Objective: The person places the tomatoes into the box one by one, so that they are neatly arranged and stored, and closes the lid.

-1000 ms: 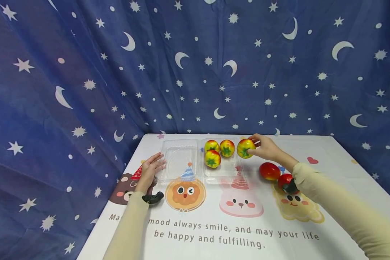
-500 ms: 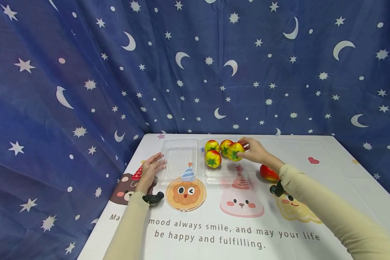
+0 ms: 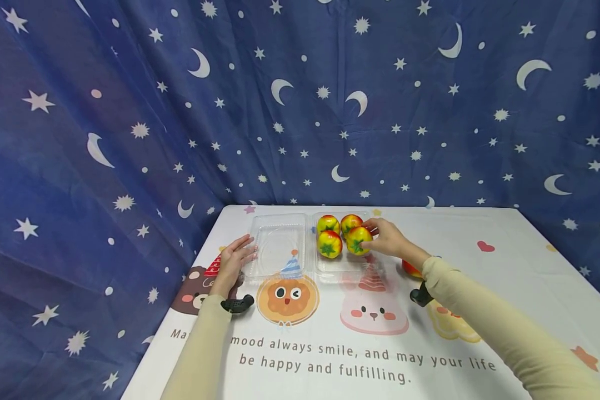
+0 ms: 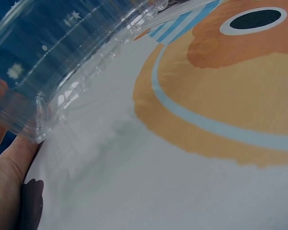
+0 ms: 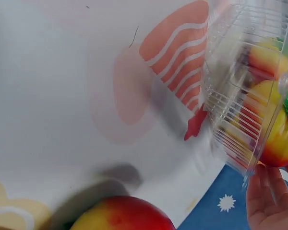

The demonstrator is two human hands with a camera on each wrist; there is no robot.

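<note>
My right hand point(image 3: 389, 238) holds a red-and-yellow toy fruit point(image 3: 358, 240) with green star-shaped leaves, fingers and thumb around it. The fruit is over the right half of a clear plastic clamshell box point(image 3: 337, 270); whether it touches the bottom I cannot tell. Three similar fruits point(image 3: 329, 245) lie in that half, to the left and behind. In the right wrist view, the held fruit point(image 5: 273, 129) shows beyond the ribbed box wall point(image 5: 235, 115). At the left edge of the box's other half point(image 3: 278, 247), my left hand point(image 3: 231, 264) rests with fingers extended.
Another red fruit point(image 3: 411, 269) lies on the table right of the box, partly hidden by my right forearm; the right wrist view shows a toy fruit point(image 5: 125, 215) nearby. A printed white cloth point(image 3: 325, 355) covers the table. Behind hangs a blue star-patterned curtain point(image 3: 300, 150).
My right hand has carried the fruit leftward from beside the box to over its right half, then slightly nearer. The left hand has kept its place.
</note>
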